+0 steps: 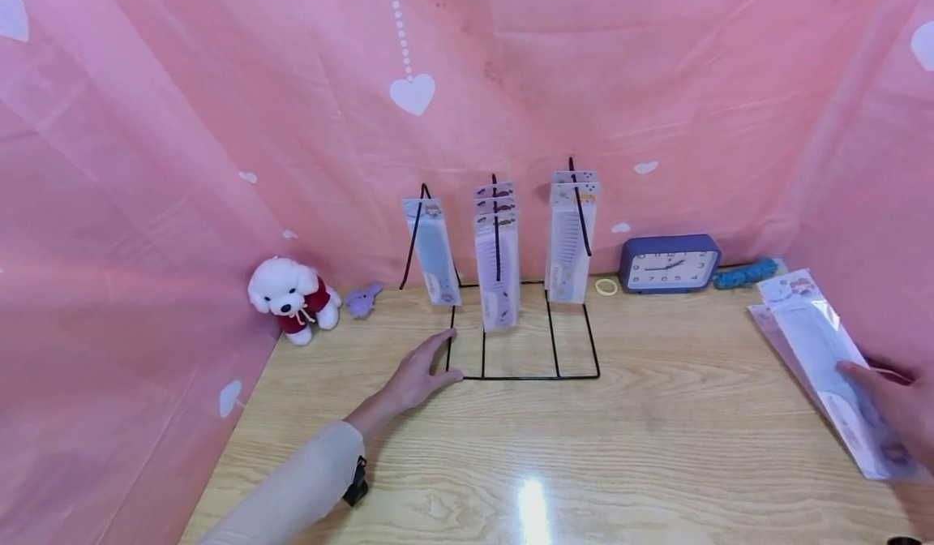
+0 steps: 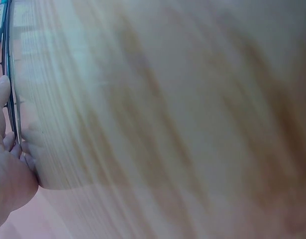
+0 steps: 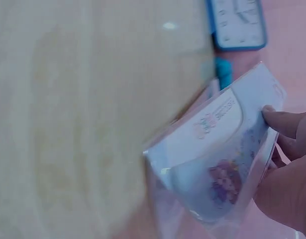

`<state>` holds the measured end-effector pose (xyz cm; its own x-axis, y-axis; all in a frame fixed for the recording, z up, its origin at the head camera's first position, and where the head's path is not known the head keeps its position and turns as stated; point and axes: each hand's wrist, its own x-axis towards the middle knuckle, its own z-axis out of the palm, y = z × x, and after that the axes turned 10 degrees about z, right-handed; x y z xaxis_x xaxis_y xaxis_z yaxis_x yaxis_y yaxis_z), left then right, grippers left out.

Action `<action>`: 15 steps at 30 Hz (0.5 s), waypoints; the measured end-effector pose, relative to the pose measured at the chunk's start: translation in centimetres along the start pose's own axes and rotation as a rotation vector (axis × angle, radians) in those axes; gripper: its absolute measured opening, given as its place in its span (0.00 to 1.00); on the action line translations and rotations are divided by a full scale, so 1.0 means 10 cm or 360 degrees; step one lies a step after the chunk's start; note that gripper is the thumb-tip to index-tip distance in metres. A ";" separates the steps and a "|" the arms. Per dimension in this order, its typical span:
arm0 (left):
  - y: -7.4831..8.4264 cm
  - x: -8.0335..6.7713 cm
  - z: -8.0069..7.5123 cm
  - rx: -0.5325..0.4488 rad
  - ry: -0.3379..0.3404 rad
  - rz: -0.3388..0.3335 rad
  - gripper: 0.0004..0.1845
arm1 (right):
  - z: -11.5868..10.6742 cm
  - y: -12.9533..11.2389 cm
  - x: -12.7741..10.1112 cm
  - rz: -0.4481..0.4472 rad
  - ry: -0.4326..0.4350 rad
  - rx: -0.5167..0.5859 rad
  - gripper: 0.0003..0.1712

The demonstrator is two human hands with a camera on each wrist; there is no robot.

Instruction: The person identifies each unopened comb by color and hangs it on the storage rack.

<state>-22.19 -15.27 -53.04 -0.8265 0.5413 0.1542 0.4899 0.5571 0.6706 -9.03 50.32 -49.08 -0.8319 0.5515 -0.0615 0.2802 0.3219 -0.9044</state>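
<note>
At the right edge my right hand (image 1: 886,403) pinches a packaged comb (image 1: 824,366), thumb on its front, in a clear sleeve with a printed card top. Another package (image 1: 769,330) shows partly underneath it. In the right wrist view the held package tilts, its white label (image 3: 215,117) upward. My left hand (image 1: 419,375) is at the front left corner of a black wire display rack (image 1: 525,378), thumb and fingers spread beside its bars. Packaged combs hang from the rack's hooks: one blue (image 1: 430,253) at left, several purple (image 1: 498,277) in the middle, white ones (image 1: 569,245) at right.
Right of the rack are a cream ring (image 1: 606,286), a blue alarm clock (image 1: 670,264) and a turquoise item (image 1: 746,274). A white plush dog (image 1: 280,285) and a small purple toy (image 1: 362,300) sit at left. Pink curtain (image 1: 321,123) encloses the wooden table (image 1: 620,448).
</note>
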 end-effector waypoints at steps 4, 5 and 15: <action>-0.01 -0.02 0.01 0.0004 0.0005 -0.0002 0.45 | 0.05 -0.23 -0.11 -0.0033 -0.0049 0.0115 0.28; 0.00 -0.02 0.01 0.0007 0.0002 -0.0010 0.45 | 0.06 -0.31 -0.13 -0.0052 -0.0087 0.0173 0.27; -0.03 0.01 0.02 0.0019 0.0012 0.0005 0.45 | 0.30 -1.16 -0.53 -0.0033 -0.0336 0.0191 0.20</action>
<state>-22.32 -15.25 -53.35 -0.8272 0.5381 0.1619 0.4956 0.5629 0.6614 -9.33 41.33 -39.52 -0.9220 0.3689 -0.1178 0.2137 0.2308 -0.9492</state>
